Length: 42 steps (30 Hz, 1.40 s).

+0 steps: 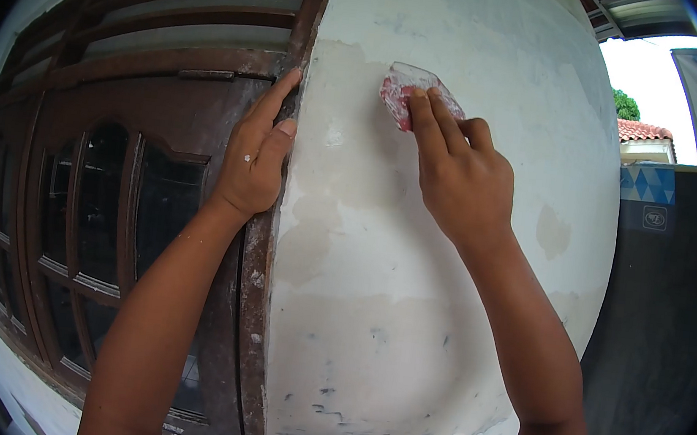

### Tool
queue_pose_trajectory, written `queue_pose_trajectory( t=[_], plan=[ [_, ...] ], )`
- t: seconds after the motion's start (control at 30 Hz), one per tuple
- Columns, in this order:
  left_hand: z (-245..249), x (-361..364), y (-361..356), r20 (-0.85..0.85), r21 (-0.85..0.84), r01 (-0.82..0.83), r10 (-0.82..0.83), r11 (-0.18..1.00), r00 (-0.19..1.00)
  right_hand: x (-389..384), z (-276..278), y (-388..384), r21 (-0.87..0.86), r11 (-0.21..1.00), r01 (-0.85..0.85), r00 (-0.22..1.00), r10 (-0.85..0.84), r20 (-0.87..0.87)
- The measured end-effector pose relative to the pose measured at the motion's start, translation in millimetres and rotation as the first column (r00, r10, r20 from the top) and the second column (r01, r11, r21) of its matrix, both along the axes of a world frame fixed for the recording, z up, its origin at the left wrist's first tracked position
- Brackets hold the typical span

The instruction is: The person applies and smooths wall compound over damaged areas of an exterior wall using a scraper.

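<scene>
Reddish paper, dusted white and crumpled at its edges: that's the sanding sheet [409,88], in the upper middle of the frame, flat against the pale plastered wall [405,325]. The right hand [462,183] pins it there. Two fingers [427,128] lie long over its lower right part and the rest curl behind, so the sheet is pressed to the plaster rather than wrapped in a fist. Its upper left corner pokes out free, greyish with dust. Around it the wall is patchy, duller beige under the sheet and whiter above and to the right, with dark scuffs in the lower middle of the frame.

Over to the left hand [254,165]: it's open, fingers stretched upward, index tip on the dark wooden frame [252,309], thumb along the very edge where wood meets plaster. It holds nothing and just rests there. That edge runs top to bottom just left of centre, near the sheet but not touching it. Left of it are brown window bars and dark glass panes [166,215]. To the right the wall runs bare to its corner, with plenty of open plaster on that side and below. Beyond the corner sit a dark surface [661,318] and a tiled roof [642,131] at upper right.
</scene>
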<state>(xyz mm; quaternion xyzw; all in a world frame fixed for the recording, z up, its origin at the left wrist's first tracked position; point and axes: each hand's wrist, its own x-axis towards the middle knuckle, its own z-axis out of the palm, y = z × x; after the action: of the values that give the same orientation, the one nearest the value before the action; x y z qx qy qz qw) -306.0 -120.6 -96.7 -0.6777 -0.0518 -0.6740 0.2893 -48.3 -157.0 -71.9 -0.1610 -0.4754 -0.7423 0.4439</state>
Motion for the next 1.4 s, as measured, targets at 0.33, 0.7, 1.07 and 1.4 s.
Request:
queue_pose_trajectory(
  t=[0.33,0.7,1.07,1.4],
  plan=[
    [-1.5,1.3,-4.4,0.023,-0.033,-0.04,0.04,0.999,0.999,2.4,-50.5,8.2,-0.104,0.99,0.094,0.982,-0.075,0.176],
    [-0.2,-0.4,-1.3,0.009,-0.032,0.0,0.0,0.999,1.0,-7.8,4.9,8.8,-0.017,0.999,0.037,0.995,-0.035,0.089],
    [-0.4,1.0,-4.5,0.026,-0.025,-0.062,0.063,0.998,0.998,25.1,-92.2,1.3,-0.161,0.985,0.061,0.984,-0.032,0.177],
    [-0.1,0.0,-2.1,0.011,-0.024,-0.025,0.025,0.999,1.0,-4.7,16.4,11.1,0.044,0.999,-0.019,0.996,0.016,0.084]
  ],
)
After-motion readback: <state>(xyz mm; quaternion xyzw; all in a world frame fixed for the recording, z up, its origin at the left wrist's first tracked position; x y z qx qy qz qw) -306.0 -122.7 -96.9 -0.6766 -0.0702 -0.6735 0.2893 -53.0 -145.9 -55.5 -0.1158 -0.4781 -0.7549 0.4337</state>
